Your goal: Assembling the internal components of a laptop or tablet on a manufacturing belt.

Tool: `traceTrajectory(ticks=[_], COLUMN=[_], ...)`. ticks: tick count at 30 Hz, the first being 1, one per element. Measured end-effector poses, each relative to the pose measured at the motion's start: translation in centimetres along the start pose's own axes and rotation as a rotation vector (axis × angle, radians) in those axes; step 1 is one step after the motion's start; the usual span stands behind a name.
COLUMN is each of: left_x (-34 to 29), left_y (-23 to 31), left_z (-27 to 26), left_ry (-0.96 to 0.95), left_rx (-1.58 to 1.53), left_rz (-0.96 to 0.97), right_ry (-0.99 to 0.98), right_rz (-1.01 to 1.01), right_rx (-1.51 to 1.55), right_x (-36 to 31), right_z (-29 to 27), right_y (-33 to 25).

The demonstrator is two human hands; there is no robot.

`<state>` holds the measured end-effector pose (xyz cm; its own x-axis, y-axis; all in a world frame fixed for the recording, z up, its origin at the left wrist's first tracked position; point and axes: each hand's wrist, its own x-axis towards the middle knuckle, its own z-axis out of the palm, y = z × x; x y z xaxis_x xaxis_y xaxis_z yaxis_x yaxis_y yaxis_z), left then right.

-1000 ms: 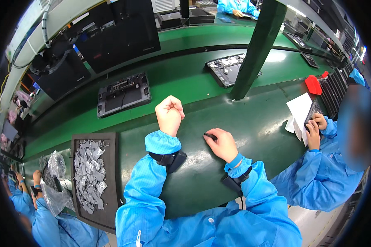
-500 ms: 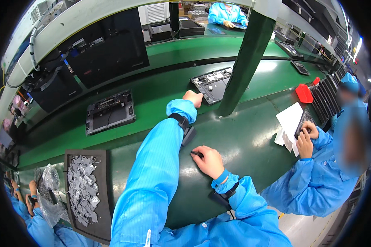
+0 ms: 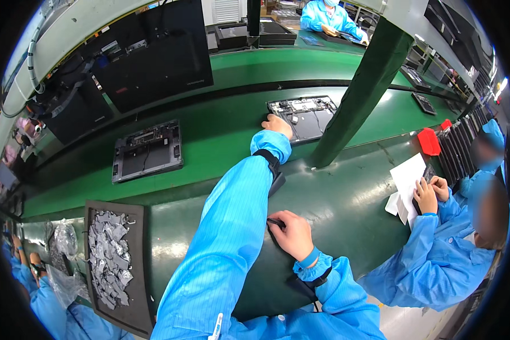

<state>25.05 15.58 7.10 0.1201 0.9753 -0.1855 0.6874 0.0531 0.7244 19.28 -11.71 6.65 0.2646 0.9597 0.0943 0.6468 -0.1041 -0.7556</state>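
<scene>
My left hand (image 3: pixel 277 126) reaches far forward, its fingers closed on the near left side of an opened laptop base (image 3: pixel 309 120). That base lies on the green belt, with its circuit board and dark battery area exposed; the fingertips are partly hidden. Nearer to me, my right hand (image 3: pixel 294 235) rests low over the dark green bench (image 3: pixel 334 198). A small black object (image 3: pixel 276 222) is pinched between its thumb and fingers; its kind is not clear. Further left on the belt lies a second opened laptop base (image 3: pixel 147 153).
A black tray (image 3: pixel 139 249) of grey scraps (image 3: pixel 110 255) stands at the left. A green post (image 3: pixel 365 90) rises beside the held base. At right, a co-worker (image 3: pixel 430 266) handles a dark part near white paper (image 3: pixel 407 175) and a red bin (image 3: pixel 429 141). Dark monitors (image 3: pixel 153 62) hang above.
My left hand has moved right and slightly farther away onto the laptop base, which now sits straighter. The right hand keeps its black object, almost in place. The view has shifted slightly.
</scene>
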Motion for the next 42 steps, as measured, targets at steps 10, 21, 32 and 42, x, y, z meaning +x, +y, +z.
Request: traceTrajectory(ticks=[10, 21, 32, 42], left_x=[2.7, -4.8, -11.1, -23.8], left_y=[-6.5, -18.9, -17.4, -15.1], left_z=[-6.0, -25.4, -20.4, -17.5], left_ry=[0.209, -0.236, -0.859, -0.135], left_rx=[-0.374, -0.732, -0.134, 0.053], left_rz=[0.195, 0.400, 0.507, 1.066], right_ry=[0.060, 0.305, 0.082, -0.232], right_rz=[-0.062, 0.037, -0.036, -0.424], right_rx=[0.018, 0.588, 0.288, 0.054], right_x=[-0.7, -3.1, -11.0, -10.1], right_z=[0.5, -3.7, -4.8, -4.8], right_y=[0.2, 0.4, 0.7, -0.4])
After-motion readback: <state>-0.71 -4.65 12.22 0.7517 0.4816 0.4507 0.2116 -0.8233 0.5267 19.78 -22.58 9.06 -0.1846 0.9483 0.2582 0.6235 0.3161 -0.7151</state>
